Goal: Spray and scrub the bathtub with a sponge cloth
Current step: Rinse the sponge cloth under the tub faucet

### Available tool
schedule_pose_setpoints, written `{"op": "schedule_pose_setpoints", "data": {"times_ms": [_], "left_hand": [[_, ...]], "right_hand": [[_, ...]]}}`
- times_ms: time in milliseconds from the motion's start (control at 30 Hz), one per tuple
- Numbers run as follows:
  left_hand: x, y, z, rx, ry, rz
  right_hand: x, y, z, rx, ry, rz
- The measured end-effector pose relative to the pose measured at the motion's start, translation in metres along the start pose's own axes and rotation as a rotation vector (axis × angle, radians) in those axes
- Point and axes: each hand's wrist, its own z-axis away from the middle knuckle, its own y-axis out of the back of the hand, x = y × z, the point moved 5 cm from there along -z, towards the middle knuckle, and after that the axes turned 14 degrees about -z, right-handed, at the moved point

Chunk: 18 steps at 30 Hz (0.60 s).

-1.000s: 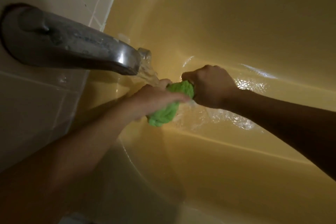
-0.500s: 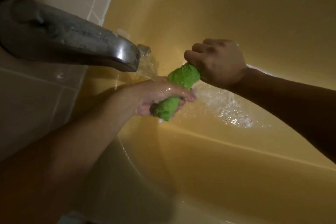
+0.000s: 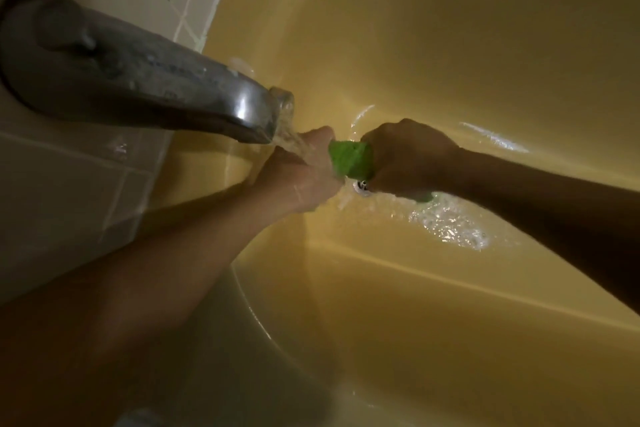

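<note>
Head view: the green sponge cloth (image 3: 351, 160) is held between both hands directly below the metal spout (image 3: 166, 87), over the floor of the yellow bathtub (image 3: 450, 305). The left hand (image 3: 298, 180) is closed around one end, and running water (image 3: 289, 139) from the spout falls onto it. The right hand (image 3: 408, 158) is clenched in a fist around the other end; a small green corner shows below that fist. A wringing or rinsing step is judged to be in hand. Water is spread across the tub floor, and the drain (image 3: 362, 186) is partly seen between the hands. No spray bottle is in view. Whether scrubbing has been completed cannot be determined; rinsing of the cloth suggests a late or intermediate stage.
</note>
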Motion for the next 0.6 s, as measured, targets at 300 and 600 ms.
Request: {"op": "schedule_pose_setpoints", "data": {"times_ms": [300,600], "left_hand": [[0.016,0.003,0.038,-0.710,0.109,1.265],[0.031,-0.006,0.048,-1.201,-0.088,1.891]], "right_hand": [[-0.017,0.001,0.008,0.763,0.758,0.316],[-0.032,0.023,0.011,0.832,0.940,0.331]]}}
